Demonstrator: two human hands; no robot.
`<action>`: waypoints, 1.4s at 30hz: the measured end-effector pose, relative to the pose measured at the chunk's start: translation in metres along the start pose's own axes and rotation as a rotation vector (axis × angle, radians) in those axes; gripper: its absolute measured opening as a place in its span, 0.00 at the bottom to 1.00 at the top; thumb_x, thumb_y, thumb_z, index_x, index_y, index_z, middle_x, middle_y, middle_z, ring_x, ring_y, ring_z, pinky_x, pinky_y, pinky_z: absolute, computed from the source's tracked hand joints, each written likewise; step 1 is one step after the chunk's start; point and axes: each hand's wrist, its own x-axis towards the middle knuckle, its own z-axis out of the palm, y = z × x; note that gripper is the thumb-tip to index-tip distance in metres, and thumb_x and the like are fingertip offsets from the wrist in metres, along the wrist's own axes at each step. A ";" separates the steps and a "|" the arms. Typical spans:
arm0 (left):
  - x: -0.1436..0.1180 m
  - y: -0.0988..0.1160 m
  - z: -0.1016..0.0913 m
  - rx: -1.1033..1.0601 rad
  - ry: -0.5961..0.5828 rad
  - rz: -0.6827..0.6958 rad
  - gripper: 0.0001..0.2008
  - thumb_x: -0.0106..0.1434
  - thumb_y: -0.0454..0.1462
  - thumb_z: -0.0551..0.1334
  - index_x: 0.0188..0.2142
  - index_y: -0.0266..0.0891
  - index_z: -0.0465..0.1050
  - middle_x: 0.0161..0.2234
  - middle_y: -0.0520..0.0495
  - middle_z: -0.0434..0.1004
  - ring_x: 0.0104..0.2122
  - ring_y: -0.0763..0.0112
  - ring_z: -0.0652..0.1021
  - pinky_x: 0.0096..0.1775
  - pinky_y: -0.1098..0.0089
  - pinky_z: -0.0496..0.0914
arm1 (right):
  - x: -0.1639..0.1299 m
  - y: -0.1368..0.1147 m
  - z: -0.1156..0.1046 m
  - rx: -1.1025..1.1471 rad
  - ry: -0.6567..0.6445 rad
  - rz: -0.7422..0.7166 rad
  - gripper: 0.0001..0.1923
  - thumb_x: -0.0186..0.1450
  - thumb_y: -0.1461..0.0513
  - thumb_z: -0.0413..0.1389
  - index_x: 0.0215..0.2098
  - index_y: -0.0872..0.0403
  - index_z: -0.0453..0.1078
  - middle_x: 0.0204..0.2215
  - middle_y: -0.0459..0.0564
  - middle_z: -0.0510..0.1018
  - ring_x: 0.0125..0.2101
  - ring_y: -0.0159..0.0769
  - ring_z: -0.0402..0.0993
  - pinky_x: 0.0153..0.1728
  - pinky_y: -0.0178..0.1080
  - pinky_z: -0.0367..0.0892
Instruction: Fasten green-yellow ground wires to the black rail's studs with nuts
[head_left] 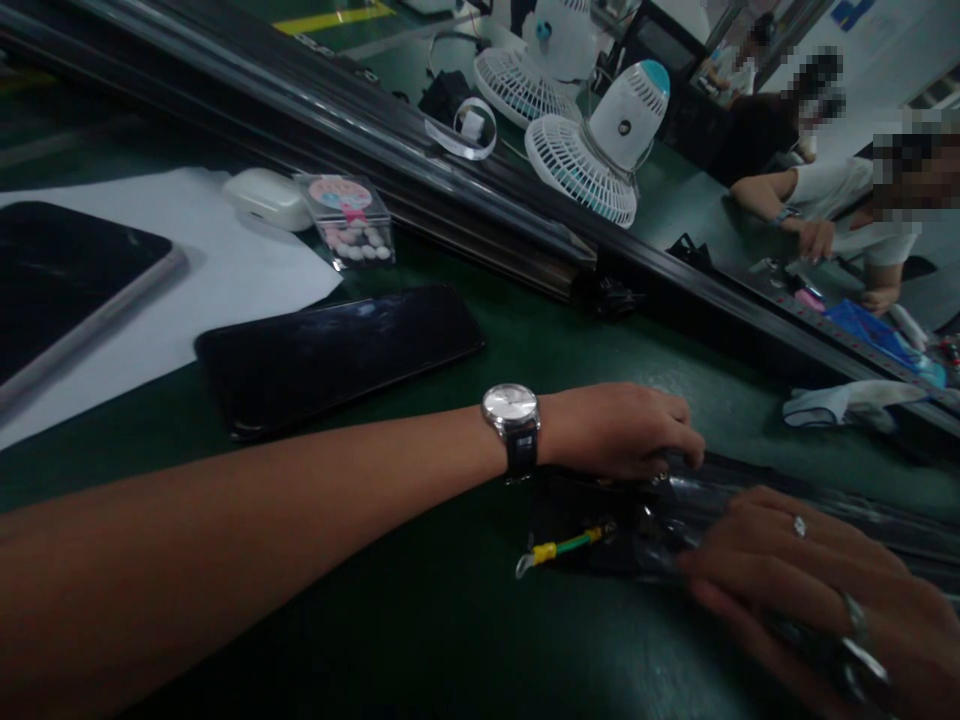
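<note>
Left hand [619, 430] lies palm down on the top edge of a clear plastic bag [675, 520] holding a dark part, fingers curled over the edge and pressing it onto the green counter [450, 620]. Right hand [817, 590], rings on, lies flat over the bag's right end, fingers spread narrow and pinning it; can't tell if either hand actually pinches the film. Bag sits at the near right of the counter, just beside the wrist with a watch [511, 408]. A green-yellow wire [562, 548] with a small tag sticks out at the bag's left end.

Judgement: to handle it well, keep one hand anchoring the bag, slide the other along the film, keep the wire unsnagged.

Dark phone [337, 355] lies further back, well apart; small clear box [352, 222] of pills and white fans [592, 150] behind.

Hard to see: bag contents are dark and glare-covered, right hand's fingertips blurred, the bag's right end cut off by the frame. Co-workers' hands at far right, apart.
</note>
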 end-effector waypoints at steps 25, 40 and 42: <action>0.001 -0.001 0.004 0.077 -0.006 -0.014 0.11 0.69 0.35 0.64 0.50 0.41 0.77 0.51 0.44 0.75 0.47 0.65 0.77 0.43 0.67 0.70 | -0.008 0.002 0.005 0.093 -0.021 0.061 0.07 0.75 0.62 0.53 0.46 0.51 0.74 0.38 0.46 0.85 0.40 0.33 0.83 0.48 0.36 0.73; 0.001 -0.001 0.005 0.096 0.004 -0.011 0.09 0.70 0.34 0.63 0.48 0.42 0.78 0.50 0.44 0.76 0.48 0.64 0.77 0.41 0.67 0.69 | -0.002 0.002 0.013 0.197 -0.112 -0.005 0.09 0.75 0.65 0.52 0.46 0.52 0.75 0.36 0.46 0.84 0.37 0.34 0.82 0.43 0.40 0.76; 0.001 -0.001 0.004 0.093 -0.006 -0.008 0.11 0.72 0.32 0.58 0.50 0.43 0.77 0.51 0.45 0.76 0.48 0.66 0.77 0.41 0.68 0.69 | -0.004 0.005 0.005 0.163 -0.195 -0.016 0.12 0.74 0.66 0.51 0.50 0.51 0.75 0.40 0.47 0.84 0.40 0.36 0.82 0.44 0.41 0.74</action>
